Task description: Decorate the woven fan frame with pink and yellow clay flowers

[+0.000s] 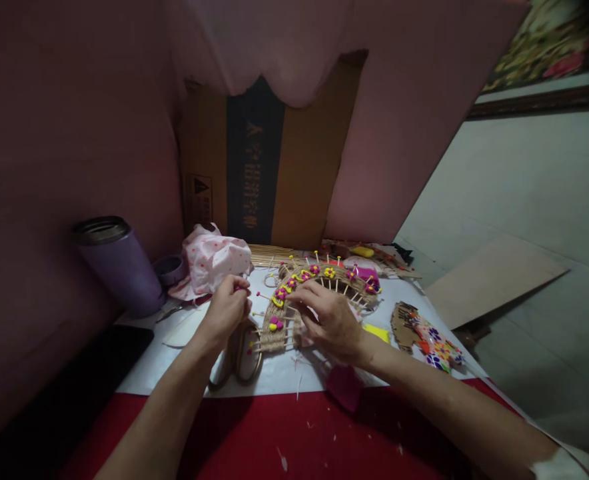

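A curved, arch-shaped craft piece [273,341] wrapped in brown twine lies on the white sheet. Small magenta and yellow clay flowers and a wavy yellow strip decorate it, and thin sticks with coloured balls on their tips stand out from its edges. My right hand [332,320] is over the arch's middle, fingertips pinched beside the flowers; whatever they hold is hidden. Left of the arch, my left hand [227,310] is closed with its fingers curled, and a bit of magenta shows at the fingertips. Scissors [248,357] lie below it, partly covered by that hand.
On the left stand a purple tumbler [119,267] and a crumpled pink dotted cloth [212,257]. A cardboard box [304,167] rises behind. To the right lie a yellow clay piece [377,333] and a colourful flowered packet [434,343]. A magenta lump [344,388] sits near the front.
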The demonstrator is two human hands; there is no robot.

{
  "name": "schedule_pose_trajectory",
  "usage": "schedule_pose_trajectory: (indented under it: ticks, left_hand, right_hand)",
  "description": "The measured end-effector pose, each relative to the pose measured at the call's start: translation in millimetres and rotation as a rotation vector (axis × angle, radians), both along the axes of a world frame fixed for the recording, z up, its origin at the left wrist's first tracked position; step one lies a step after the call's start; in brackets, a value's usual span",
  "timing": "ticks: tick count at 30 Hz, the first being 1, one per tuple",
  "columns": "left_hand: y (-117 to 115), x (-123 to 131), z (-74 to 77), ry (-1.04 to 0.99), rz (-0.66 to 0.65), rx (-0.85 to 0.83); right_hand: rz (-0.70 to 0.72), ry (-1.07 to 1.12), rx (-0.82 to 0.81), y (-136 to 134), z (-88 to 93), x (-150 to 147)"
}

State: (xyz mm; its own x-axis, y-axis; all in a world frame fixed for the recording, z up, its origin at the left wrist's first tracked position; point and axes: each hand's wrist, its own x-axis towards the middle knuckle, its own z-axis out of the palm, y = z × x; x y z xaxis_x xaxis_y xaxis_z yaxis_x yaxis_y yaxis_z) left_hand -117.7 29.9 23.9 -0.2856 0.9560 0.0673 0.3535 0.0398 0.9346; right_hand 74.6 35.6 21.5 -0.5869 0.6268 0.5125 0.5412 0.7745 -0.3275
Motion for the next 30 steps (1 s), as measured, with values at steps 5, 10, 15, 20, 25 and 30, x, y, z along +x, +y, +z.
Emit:
schedule_pose_trajectory:
  ticks: [5,10,15,20,25,30]
  left_hand:
    - [-11.4,4.8,8.1,-0.586,-0.558,-0.014]
    - [-14.3,2.8,5.3,-0.815,-0.688,-0.123]
    - [-13.1,3.1,6.5,-0.850,-0.640,-0.134]
    - [-13.4,4.9,6.1,-0.818,-0.555,-0.104]
    - [-12.9,7.6,4.7,-0.686,-0.559,-0.063]
    - [-12.5,9.1,6.3,-0.610,-0.535,-0.026]
  right_hand:
    - [-0.002,0.199,-0.048,-12.3,9.2,-7.7]
    - [0.048,0.295,-0.021,-16.9,14.9,-15.6]
    - [0.025,0.291,0.007,-17.3,15.6,-18.5]
    - [0.037,0.243,0.040,-15.0,13.5,-20.0]
    - [0.041,0.215,0.055,-11.6,13.5,-18.3]
    - [0.087,0.218,-0.004,-11.1,15.6,-15.9]
